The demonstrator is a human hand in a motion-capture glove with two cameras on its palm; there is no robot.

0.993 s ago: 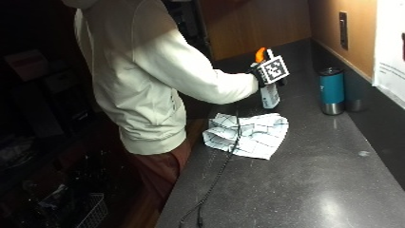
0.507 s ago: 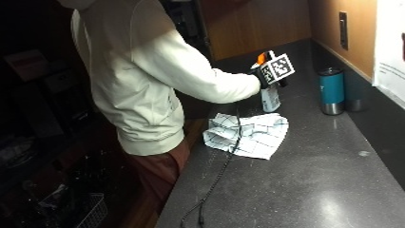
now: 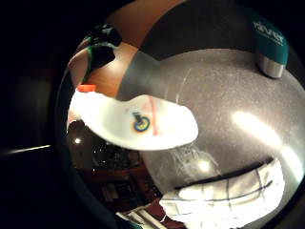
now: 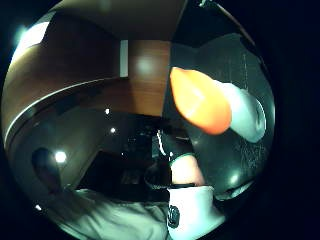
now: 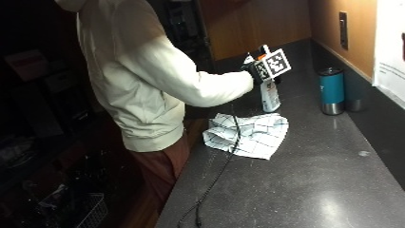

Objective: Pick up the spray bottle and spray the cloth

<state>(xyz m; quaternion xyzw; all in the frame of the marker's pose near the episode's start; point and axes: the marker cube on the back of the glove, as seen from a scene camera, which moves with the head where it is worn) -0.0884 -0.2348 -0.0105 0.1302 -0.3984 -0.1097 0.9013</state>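
Nearest on the counter [image 5: 329, 190]: checked cloth [image 5: 248, 133], crumpled and lying flat. Just beyond and above it, right hand [image 5: 256, 71] wrapped round the neck of the white spray bottle [image 5: 270, 95], orange trigger head [image 4: 200, 100] close against the palm; best tipped so the nozzle looks down at the cloth before squeezing. Farther along by the wall, teal tumbler [image 5: 332, 90] standing apart, not in the way.

Kitchen: dark stone counter [image 5: 329, 180], wooden cabinets [image 5: 253, 28]
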